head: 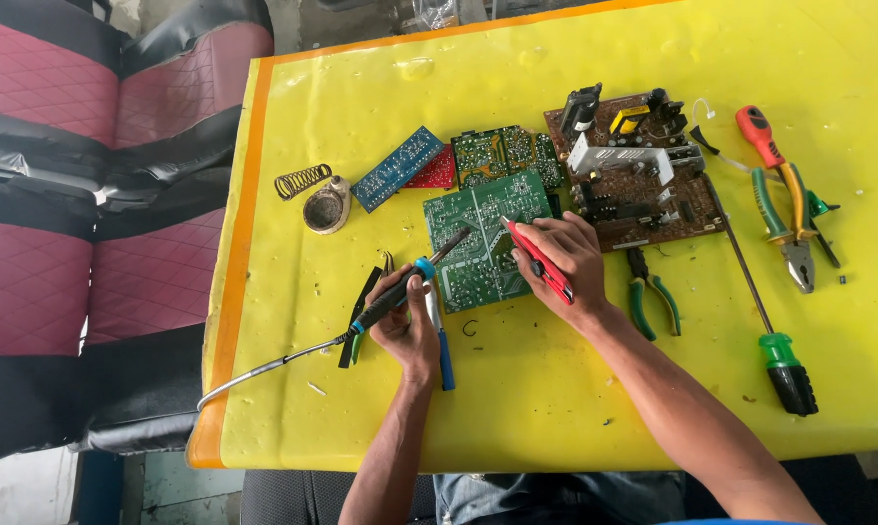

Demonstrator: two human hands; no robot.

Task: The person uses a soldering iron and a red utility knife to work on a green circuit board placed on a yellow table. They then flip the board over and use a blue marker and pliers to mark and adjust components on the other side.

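Left hand point(407, 326) was wrapped tight around the soldering iron point(400, 292), tip on the green circuit board point(483, 238) at table centre. Right hand point(565, 262) gripped a red tool point(539, 261). Mid-solder, I reckoned; next needed steady tips.

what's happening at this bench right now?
A person works at a yellow table. The left hand holds a soldering iron with its tip on a green circuit board. The right hand holds a red tool against the same board. A brown board, more small boards, pliers and a long screwdriver lie around.
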